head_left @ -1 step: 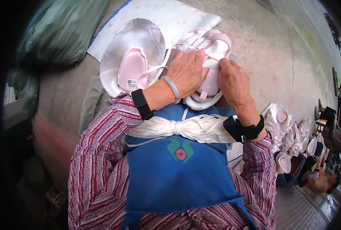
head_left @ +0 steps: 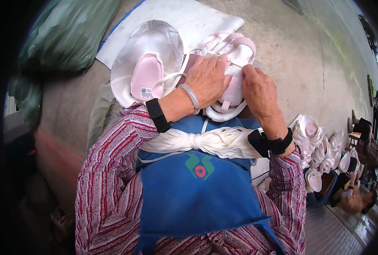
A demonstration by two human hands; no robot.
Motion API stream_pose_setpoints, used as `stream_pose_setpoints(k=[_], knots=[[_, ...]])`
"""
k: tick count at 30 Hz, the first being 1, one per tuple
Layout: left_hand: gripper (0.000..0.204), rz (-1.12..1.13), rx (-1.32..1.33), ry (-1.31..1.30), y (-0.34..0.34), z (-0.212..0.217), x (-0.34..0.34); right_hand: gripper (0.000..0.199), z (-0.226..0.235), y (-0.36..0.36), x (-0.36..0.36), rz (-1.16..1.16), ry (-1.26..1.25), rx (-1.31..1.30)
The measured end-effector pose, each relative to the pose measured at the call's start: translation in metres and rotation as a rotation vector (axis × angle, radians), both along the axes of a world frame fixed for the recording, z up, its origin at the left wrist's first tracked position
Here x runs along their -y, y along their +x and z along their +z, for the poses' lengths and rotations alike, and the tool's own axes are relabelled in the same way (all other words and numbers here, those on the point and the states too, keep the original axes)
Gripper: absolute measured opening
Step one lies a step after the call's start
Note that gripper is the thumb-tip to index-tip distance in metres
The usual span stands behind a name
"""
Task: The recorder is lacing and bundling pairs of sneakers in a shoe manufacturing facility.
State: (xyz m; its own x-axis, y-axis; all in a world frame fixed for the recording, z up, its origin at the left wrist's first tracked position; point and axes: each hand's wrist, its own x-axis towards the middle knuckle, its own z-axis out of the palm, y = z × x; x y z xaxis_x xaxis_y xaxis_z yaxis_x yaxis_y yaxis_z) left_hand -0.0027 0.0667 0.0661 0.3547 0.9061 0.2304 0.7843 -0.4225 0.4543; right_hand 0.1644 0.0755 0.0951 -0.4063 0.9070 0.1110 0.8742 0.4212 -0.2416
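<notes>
Shoe (head_left: 233,63), pink and white, lay under both hands, its long axis running from the heel close to the person's chest up and away toward the toe. Left hand (head_left: 206,78) rested flat over the shoe's left side, fingers (head_left: 216,63) curled down onto the upper; right hand (head_left: 259,91) pressed its right side, fingers (head_left: 247,72) bent against the mesh. Both held it, the left reaching farther up its length. A lace (head_left: 172,78) ran leftward from it. Just left lay a white hat (head_left: 155,42) with a pink insole (head_left: 145,76) on it. A bundle of laces (head_left: 201,142) crossed the blue apron (head_left: 197,191). Beneath was concrete floor (head_left: 299,63); more shoes (head_left: 320,148) were stacked to the right.
</notes>
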Motion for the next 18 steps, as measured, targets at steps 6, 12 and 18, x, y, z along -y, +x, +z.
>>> stream_pose_setpoints(k=[6, 12, 18], knots=[[0.048, 0.013, -0.023, 0.008, 0.002, -0.009, -0.001, 0.009, -0.002, 0.004, 0.001, 0.033, 0.003, 0.005], [0.049, -0.004, -0.024, 0.03, 0.007, -0.014, 0.001, 0.008, -0.003, 0.005, -0.008, 0.039, 0.003, 0.139], [0.05, 0.008, -0.021, 0.041, 0.005, -0.013, -0.002, 0.007, 0.004, -0.004, -0.007, 0.175, 0.215, 0.406]])
